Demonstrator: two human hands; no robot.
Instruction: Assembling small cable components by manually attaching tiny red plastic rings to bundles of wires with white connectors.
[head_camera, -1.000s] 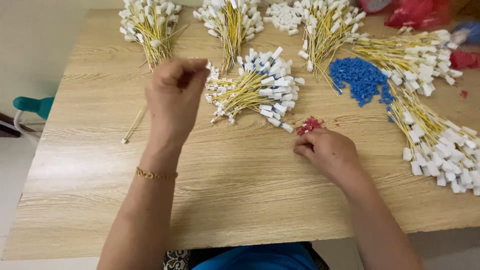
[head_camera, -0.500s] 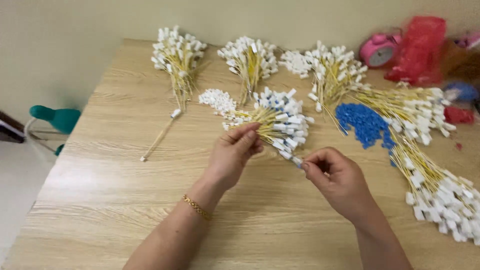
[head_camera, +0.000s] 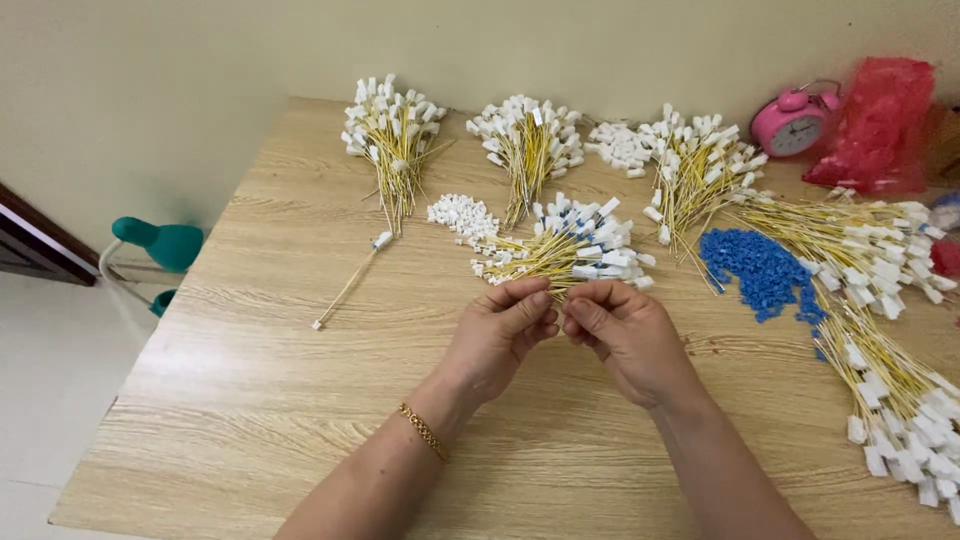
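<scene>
Yellow wires with white connectors, gathered in a fanned bundle (head_camera: 565, 250), lie near the middle of the wooden table (head_camera: 250, 400), and the bundle's near end meets the fingertips of both hands. The left hand (head_camera: 500, 340) and the right hand (head_camera: 625, 335) are brought together just in front of that bundle, thumbs and forefingers pinched narrow and touching each other; whatever small piece sits between them is hidden by the fingers, so I cannot tell what the pinch holds. A thin gold bracelet (head_camera: 425, 432) circles the left wrist. Just beyond the hands toward the far edge sits a small heap of loose white connectors (head_camera: 462, 214), and to its left a single yellow wire (head_camera: 350, 282) lies slantwise by itself, well apart from the hands. Along the far edge stand three more bundles: one toward the far left corner (head_camera: 392, 130), one in the middle (head_camera: 528, 140), and one further right (head_camera: 697, 160), with another little pile of white pieces (head_camera: 615, 146) between the last two. To the right of the hands a heap of blue plastic pieces (head_camera: 760, 270) spreads on the wood, and past it long sheaves of wires (head_camera: 880, 300) run along the right edge down to the near right corner. At the far right corner are a pink alarm clock (head_camera: 792, 122) and a red plastic bag (head_camera: 880, 125). Off the left edge, a teal stool (head_camera: 160, 245) stands on the floor.
</scene>
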